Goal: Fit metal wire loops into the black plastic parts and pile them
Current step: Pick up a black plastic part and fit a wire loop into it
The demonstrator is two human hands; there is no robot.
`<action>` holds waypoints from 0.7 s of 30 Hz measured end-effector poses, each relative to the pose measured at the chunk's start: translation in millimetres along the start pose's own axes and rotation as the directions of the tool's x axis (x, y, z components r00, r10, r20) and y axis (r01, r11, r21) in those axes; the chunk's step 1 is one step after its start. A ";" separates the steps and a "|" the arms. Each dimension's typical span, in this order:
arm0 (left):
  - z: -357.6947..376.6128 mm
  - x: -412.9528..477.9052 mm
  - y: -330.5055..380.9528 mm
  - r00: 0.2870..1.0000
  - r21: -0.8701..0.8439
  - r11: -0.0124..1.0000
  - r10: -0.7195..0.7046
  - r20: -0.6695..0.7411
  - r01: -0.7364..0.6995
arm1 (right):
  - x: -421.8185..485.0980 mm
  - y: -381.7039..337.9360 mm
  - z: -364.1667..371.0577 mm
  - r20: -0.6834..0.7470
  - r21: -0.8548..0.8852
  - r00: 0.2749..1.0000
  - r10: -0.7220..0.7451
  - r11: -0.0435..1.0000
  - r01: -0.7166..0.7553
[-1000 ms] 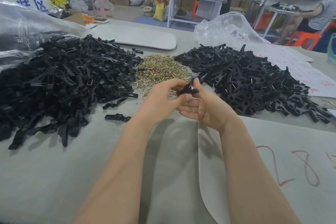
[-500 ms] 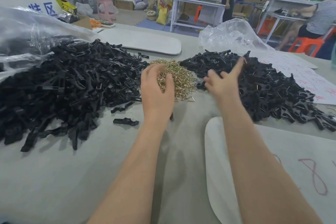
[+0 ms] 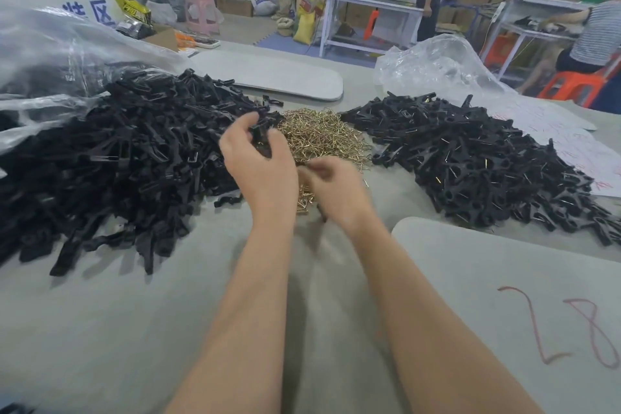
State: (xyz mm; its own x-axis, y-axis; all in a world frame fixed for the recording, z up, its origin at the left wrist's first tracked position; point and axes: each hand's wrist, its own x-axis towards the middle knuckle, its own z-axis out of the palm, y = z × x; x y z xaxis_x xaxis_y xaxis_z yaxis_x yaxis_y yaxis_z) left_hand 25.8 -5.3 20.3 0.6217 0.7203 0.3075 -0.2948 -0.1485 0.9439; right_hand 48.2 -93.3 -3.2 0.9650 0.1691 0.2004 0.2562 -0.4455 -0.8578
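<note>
So the desk (image 3: 100, 329) has three heaps on it: a big pile of bare black parts (image 3: 117, 151) on the left, a smaller heap of brass-coloured wire loops (image 3: 322, 134) in the middle, and a pile of fitted parts (image 3: 470, 158) on the right, where you can see bits of wire glinting in the black plastic. The left hand (image 3: 258, 161) is up where the bare pile meets the loops, thumb and fingers curled round one black plastic part (image 3: 260, 133), holding it just over the heap. The right hand (image 3: 331, 185) is right beside it at the near edge of the loops with its fingers curled in tight, but it's motion-blurred, so I honestly can't tell if it's got a loop pinched or nothing at all. The two hands are nearly touching. A clear plastic bag (image 3: 50, 54) slumps over the far left end of the bare pile, and another crumpled bag (image 3: 433, 67) sits behind the fitted pile. There's also a grey board (image 3: 504, 296) at near right with "28" scrawled on it in red.
</note>
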 end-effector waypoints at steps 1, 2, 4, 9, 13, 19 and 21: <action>2.9 -0.8 -4.9 0.991 0.055 0.995 -0.091 0.095 0.086 | 1.6 0.4 -12.7 -0.070 0.088 0.996 0.054 0.995 -0.047; 6.1 -2.3 -9.6 0.956 0.101 0.981 -0.187 0.227 0.167 | 3.6 2.8 -24.8 -0.132 0.169 0.988 0.085 0.984 -0.062; 11.4 -9.4 -13.0 0.813 0.101 0.942 -0.327 0.482 0.319 | 2.3 4.5 -37.1 -0.146 0.183 0.986 0.083 0.982 -0.055; 14.1 -10.1 -16.1 0.795 0.080 0.933 -0.343 0.500 0.351 | -3.3 10.2 -35.2 -0.069 0.243 0.993 0.094 0.967 -0.074; 12.3 -5.8 -19.2 0.829 0.098 0.917 -0.393 0.397 0.387 | -10.4 20.5 -26.1 -0.079 -0.381 0.994 0.070 0.920 -0.095; 14.2 -7.8 -21.1 0.814 0.133 0.936 -0.350 0.464 0.327 | -15.9 31.0 -14.5 -0.101 -0.379 0.994 0.038 0.922 -0.074; 14.9 -8.0 -22.7 0.804 0.166 0.937 -0.349 0.482 0.307 | -12.6 34.1 -25.2 -0.228 -0.151 0.971 0.072 0.983 -0.108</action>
State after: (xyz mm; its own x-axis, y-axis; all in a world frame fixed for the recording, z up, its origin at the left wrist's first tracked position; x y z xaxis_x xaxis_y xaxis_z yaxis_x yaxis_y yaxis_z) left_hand 38.3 -17.8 -1.8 0.9524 0.3039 -0.0244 0.0352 -0.0301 0.9989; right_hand 46.2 -132.7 -23.1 0.9682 -0.0677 0.2408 0.1561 -0.5889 -0.7930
